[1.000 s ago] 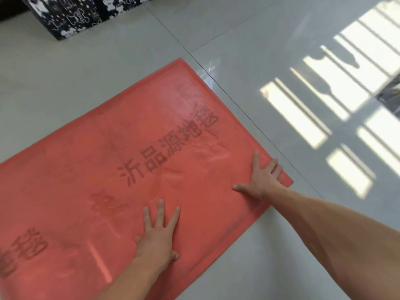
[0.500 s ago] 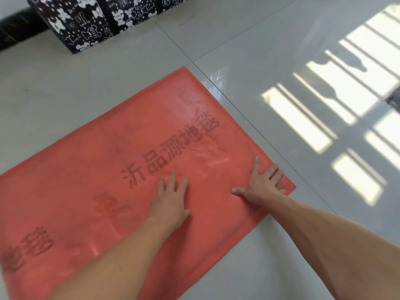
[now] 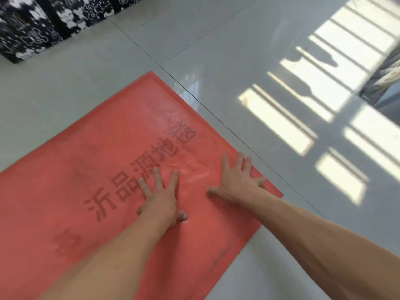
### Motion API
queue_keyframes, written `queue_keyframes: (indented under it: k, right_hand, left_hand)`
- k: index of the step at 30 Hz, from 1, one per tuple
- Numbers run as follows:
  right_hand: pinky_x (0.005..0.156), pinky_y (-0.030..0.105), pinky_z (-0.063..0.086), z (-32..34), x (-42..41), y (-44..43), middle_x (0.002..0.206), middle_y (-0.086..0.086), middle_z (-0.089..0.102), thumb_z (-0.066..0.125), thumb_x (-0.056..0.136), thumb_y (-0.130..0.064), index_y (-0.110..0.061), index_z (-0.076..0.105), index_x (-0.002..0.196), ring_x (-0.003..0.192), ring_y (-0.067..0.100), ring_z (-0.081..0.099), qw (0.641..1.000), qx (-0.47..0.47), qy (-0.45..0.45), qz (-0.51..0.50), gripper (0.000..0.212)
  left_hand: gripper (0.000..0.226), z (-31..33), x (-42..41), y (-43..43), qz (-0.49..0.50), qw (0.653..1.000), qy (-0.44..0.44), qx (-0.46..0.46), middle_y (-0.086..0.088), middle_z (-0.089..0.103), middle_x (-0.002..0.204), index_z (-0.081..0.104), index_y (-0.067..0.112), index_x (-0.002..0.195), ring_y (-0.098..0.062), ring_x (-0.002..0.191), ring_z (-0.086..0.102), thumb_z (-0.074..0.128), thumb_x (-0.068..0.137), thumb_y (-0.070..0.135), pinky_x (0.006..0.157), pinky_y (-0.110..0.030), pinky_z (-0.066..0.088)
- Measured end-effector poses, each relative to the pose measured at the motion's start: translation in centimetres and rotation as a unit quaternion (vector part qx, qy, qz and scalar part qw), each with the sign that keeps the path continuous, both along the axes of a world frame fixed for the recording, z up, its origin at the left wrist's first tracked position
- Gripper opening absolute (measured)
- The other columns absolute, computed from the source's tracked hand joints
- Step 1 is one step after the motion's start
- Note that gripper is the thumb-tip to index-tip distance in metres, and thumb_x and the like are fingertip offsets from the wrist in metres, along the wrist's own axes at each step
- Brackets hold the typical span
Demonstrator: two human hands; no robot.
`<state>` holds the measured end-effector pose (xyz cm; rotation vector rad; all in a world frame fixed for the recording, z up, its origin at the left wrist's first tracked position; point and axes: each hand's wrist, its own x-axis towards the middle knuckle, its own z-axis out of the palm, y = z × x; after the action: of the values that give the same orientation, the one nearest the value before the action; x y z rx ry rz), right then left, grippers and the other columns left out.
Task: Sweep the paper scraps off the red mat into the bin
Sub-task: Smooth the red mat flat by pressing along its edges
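Pressing on the red mat (image 3: 86,169), we have both hands flat, with the fingers straight and spread. They hold nothing. Our left hand (image 3: 161,200) lies on the right part of the mat, and its fingertips touch the dark letters (image 3: 104,204) printed there. Our right hand (image 3: 237,182) lies close to the mat's right corner, just beside the edge, with its thumb sticking out toward the left hand. The two hands are near each other but do not touch. Between them the mat has small shiny wrinkles (image 3: 194,169).

The mat lies flat on the pale tiled floor (image 3: 216,61). One corner of it points away from us, near a thin dark line between the tiles. The mat runs off the left side and the bottom of the view, so we cannot see all of it. Both our bare arms reach in from the bottom.

Far off at the top left, black boxes with white pictures (image 3: 32,29) stand on the floor, and they look blurry. On the right, bright stripes of sunlight (image 3: 281,122) lie on the floor, apart from the mat.
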<state>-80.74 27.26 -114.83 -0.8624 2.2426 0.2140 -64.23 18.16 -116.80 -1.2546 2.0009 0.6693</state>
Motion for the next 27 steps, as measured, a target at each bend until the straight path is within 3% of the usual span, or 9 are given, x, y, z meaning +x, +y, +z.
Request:
queue_keyframes:
  k: [3, 5, 10, 15, 21, 25, 27]
  right_hand:
    - [0.106, 0.065, 0.030, 1.3, -1.1, -7.2, 0.161, 0.000, -0.013, 0.060, 0.082, -0.064, -0.032, -0.008, 0.152, 0.149, 0.028, -0.008, 0.983, -0.159, 0.007, 0.091, 0.102]
    - [0.105, 0.064, 0.032, 1.6, -1.5, -12.8, 0.162, -0.005, -0.010, 0.060, 0.082, -0.064, -0.034, -0.003, 0.153, 0.149, 0.026, -0.008, 0.972, -0.195, 0.011, 0.129, 0.099]
    - [0.102, 0.071, 0.027, -1.7, -1.4, -22.5, 0.162, 0.002, -0.010, 0.064, 0.071, -0.070, -0.043, -0.010, 0.149, 0.147, 0.036, -0.011, 0.979, -0.137, -0.023, 0.147, 0.112]
    - [0.097, 0.078, 0.023, -2.4, -0.2, -22.9, 0.160, 0.002, -0.018, 0.071, 0.079, -0.054, -0.038, -0.002, 0.153, 0.145, 0.039, -0.015, 0.989, -0.082, -0.019, 0.123, 0.105]
    - [0.097, 0.076, 0.029, -2.7, -0.4, -23.0, 0.160, 0.008, -0.014, 0.071, 0.077, -0.058, -0.036, -0.002, 0.153, 0.145, 0.043, -0.011, 0.985, -0.083, -0.017, 0.147, 0.108]
    - [0.102, 0.073, 0.025, -3.4, -0.7, -23.1, 0.160, 0.012, -0.006, 0.064, 0.064, -0.072, -0.034, 0.002, 0.151, 0.146, 0.041, -0.007, 0.980, -0.110, -0.013, 0.167, 0.113]
    - [0.105, 0.072, 0.022, -3.5, -0.7, -21.8, 0.162, 0.007, -0.007, 0.061, 0.075, -0.066, -0.031, 0.001, 0.153, 0.147, 0.035, -0.008, 0.977, -0.146, -0.017, 0.153, 0.104]
  left_hand:
    - [0.128, 0.3, 0.1, 0.2, 0.015, 1.000, 0.020, 0.013, 0.005, -0.046, 0.148, -0.018, 0.054, 0.143, -0.043, 0.137, -0.034, 0.084, 0.066, 0.043, 0.104, -0.067, 0.031]
    - [0.127, 0.5, 0.1, 0.2, 0.026, 0.999, 0.019, 0.019, 0.008, -0.048, 0.146, -0.017, 0.056, 0.142, -0.040, 0.138, -0.036, 0.084, 0.066, 0.041, 0.099, -0.069, 0.032]
    - [0.126, 0.5, -0.2, -0.3, 0.031, 0.999, 0.002, 0.041, 0.008, -0.051, 0.143, -0.017, 0.057, 0.141, -0.039, 0.137, -0.037, 0.084, 0.068, 0.039, 0.099, -0.068, 0.031]
    - [0.125, 0.4, -0.5, -0.9, 0.034, 0.998, 0.005, 0.057, 0.007, -0.053, 0.142, -0.017, 0.056, 0.142, -0.041, 0.135, -0.040, 0.083, 0.071, 0.034, 0.101, -0.073, 0.026]
    - [0.125, 0.8, -0.3, -0.6, 0.043, 0.997, 0.001, 0.061, 0.007, -0.053, 0.142, -0.016, 0.055, 0.143, -0.040, 0.135, -0.039, 0.083, 0.071, 0.033, 0.102, -0.073, 0.026]
    - [0.126, 0.7, -0.8, -0.9, 0.050, 0.997, -0.001, 0.061, 0.008, -0.053, 0.142, -0.014, 0.056, 0.143, -0.040, 0.135, -0.039, 0.085, 0.069, 0.032, 0.101, -0.073, 0.025]
    - [0.126, 0.6, -0.9, -1.0, 0.054, 0.997, -0.001, 0.058, 0.009, -0.052, 0.142, -0.013, 0.057, 0.143, -0.040, 0.136, -0.039, 0.085, 0.068, 0.031, 0.100, -0.073, 0.026]
